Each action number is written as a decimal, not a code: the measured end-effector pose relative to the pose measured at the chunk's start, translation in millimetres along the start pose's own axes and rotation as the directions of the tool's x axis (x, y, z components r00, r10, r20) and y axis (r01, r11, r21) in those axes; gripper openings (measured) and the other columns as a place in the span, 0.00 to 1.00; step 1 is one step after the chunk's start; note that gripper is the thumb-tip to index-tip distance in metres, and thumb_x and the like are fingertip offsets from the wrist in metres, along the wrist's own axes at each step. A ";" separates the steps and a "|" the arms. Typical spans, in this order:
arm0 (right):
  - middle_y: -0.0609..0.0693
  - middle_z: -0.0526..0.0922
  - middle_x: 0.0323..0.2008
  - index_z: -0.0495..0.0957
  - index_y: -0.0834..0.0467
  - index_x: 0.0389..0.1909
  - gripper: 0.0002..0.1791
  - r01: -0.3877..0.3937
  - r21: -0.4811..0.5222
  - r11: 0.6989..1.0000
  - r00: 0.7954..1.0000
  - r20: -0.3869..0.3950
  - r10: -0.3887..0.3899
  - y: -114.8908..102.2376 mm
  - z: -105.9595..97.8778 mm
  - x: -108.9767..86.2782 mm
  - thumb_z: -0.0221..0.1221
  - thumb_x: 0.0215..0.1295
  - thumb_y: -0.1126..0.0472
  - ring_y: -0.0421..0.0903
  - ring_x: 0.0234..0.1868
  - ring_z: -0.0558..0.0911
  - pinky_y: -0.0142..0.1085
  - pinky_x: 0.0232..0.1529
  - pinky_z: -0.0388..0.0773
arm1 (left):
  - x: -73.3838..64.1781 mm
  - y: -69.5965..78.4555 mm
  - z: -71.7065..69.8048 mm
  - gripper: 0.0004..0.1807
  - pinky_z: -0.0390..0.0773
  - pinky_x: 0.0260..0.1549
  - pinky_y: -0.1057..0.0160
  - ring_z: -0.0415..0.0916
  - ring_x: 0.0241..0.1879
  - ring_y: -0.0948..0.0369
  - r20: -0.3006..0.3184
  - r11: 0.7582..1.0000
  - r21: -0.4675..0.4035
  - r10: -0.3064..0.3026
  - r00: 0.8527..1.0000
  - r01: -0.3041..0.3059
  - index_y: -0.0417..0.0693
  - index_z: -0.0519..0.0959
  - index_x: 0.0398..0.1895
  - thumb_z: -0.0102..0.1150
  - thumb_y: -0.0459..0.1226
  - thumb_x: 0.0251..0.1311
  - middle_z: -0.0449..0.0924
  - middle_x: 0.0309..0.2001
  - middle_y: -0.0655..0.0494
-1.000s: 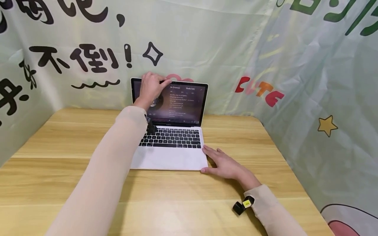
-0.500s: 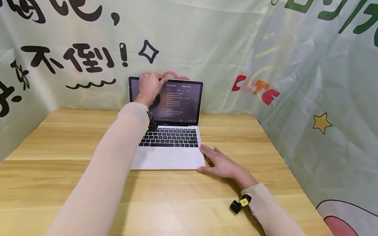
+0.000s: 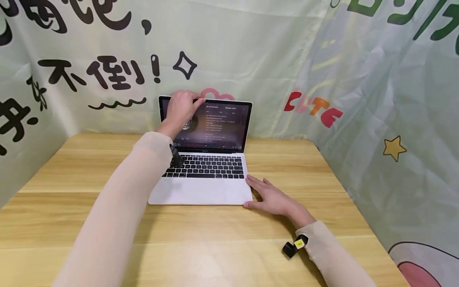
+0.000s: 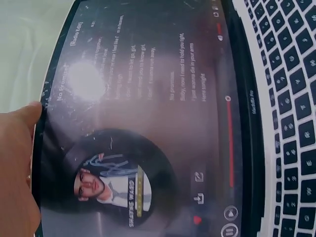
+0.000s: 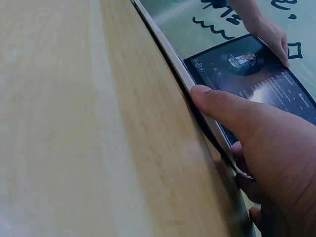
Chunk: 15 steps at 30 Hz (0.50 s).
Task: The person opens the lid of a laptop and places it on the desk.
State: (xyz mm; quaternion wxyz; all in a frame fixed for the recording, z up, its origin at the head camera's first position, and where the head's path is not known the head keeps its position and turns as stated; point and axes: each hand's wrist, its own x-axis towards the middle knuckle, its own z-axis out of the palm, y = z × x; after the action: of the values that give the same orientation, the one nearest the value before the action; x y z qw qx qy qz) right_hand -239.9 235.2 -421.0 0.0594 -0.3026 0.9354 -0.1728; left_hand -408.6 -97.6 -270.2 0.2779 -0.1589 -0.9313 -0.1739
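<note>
A silver laptop stands unfolded on the table, its screen upright and lit with song lyrics and a round cover picture. My left hand grips the screen's top edge left of its middle, thumb along the rim. The left wrist view has the same hand at the screen's rim. With fingers spread, my right hand touches the right side of the base. In the right wrist view its thumb rests on the base's edge. My left forearm hides part of the keyboard.
The wooden table reaches close to a fabric backdrop with printed lettering behind the laptop. More of the backdrop runs along the right side. A small black device sits at my right cuff.
My left forearm has shifted a little left, uncovering more of the keyboard and the laptop's front left corner. The hands keep their places on the laptop, and the head view has swayed slightly.
</note>
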 end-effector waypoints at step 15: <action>0.53 0.52 0.76 0.53 0.59 0.76 0.55 0.002 -0.006 1.000 1.000 -0.004 -0.002 8.1 -2.1 1.3 0.53 0.60 0.26 0.52 0.74 0.55 0.53 0.73 0.43 | -44.3 -3.3 -15.4 0.19 0.67 0.62 0.52 0.76 0.56 0.50 -0.100 0.973 -0.031 0.224 0.970 -0.228 0.42 0.83 0.52 0.59 0.46 0.67 0.82 0.53 0.48</action>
State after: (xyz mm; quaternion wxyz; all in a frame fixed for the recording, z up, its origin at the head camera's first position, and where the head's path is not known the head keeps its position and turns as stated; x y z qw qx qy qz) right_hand -245.8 241.1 -422.0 0.0566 -0.3035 0.9357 -0.1708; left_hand -367.5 -115.7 -284.3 0.3366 -0.2610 -0.8890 -0.1681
